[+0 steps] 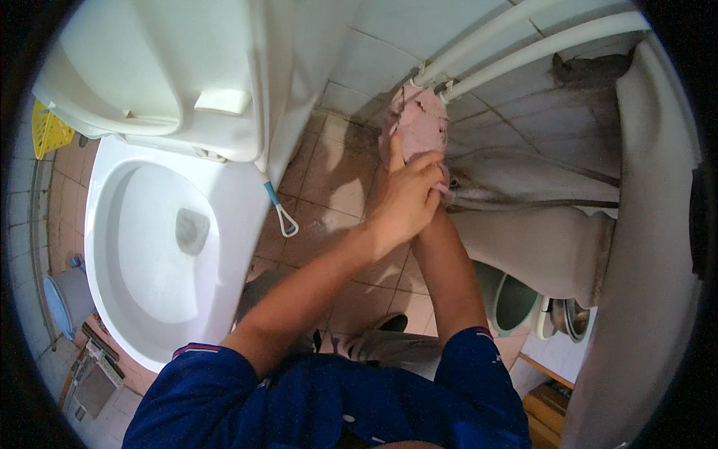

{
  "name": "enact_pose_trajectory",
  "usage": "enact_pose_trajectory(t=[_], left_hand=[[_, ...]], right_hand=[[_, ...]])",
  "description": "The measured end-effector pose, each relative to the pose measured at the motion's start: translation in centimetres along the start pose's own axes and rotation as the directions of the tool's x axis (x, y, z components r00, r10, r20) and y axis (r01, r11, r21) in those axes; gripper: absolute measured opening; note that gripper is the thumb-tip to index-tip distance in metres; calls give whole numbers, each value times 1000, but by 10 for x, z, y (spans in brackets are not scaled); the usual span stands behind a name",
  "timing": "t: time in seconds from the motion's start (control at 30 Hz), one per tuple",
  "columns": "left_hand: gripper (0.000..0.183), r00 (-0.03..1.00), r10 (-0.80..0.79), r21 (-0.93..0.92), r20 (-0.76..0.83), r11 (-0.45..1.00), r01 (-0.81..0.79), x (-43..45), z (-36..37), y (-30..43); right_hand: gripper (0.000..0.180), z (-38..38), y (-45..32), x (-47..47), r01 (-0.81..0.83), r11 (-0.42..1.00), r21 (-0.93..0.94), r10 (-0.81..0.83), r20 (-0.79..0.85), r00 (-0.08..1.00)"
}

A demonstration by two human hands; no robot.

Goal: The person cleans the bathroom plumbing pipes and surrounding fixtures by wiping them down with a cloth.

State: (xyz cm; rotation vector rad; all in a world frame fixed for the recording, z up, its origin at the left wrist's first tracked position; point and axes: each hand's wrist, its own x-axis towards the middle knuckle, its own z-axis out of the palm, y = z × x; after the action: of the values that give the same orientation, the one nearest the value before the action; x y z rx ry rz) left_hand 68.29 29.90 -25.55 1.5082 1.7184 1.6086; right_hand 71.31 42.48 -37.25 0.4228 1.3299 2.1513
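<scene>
A crumpled pink cloth (419,120) is bunched at the lower ends of two white pipes, close to the tiled wall. Across its near end lies my left hand (408,193), fingers bent over the cloth and one finger stretched along its left side. My right forearm (451,275) reaches up under the left hand. The right hand itself is covered by the cloth and the left hand, so its fingers do not show.
A white toilet (151,247) with raised lid stands left, a brush handle (280,210) beside it. The white pipes (505,62) run up the wall. On the right are a ceramic basin (650,224), its pedestal (533,241) and a green bucket (513,303). A blue-lidded bin (67,303) stands far left.
</scene>
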Motion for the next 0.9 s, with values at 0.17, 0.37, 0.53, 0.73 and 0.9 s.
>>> enact_pose_trajectory(t=[0.17,0.37,0.53,0.73,0.9], left_hand=[[15,998,51,-135,-32,989,-54,16,12,14],[14,1000,-13,97,-16,995,14,-6,-1,1],[15,1000,-19,-50,24,999,20,4,-3,-8],[15,999,34,33,-27,999,-33,6,8,10],[18,999,16,45,44,999,-18,-2,-4,-1]], right_hand=[[54,52,-2,52,25,988,-153,-19,40,999],[54,12,-7,8,-14,975,-220,10,-19,1000],[55,11,-12,17,-1,945,-327,-2,-10,1000],[55,34,-18,21,1,890,-455,-1,0,1000],[56,11,-17,32,-20,851,-524,12,-19,1000]])
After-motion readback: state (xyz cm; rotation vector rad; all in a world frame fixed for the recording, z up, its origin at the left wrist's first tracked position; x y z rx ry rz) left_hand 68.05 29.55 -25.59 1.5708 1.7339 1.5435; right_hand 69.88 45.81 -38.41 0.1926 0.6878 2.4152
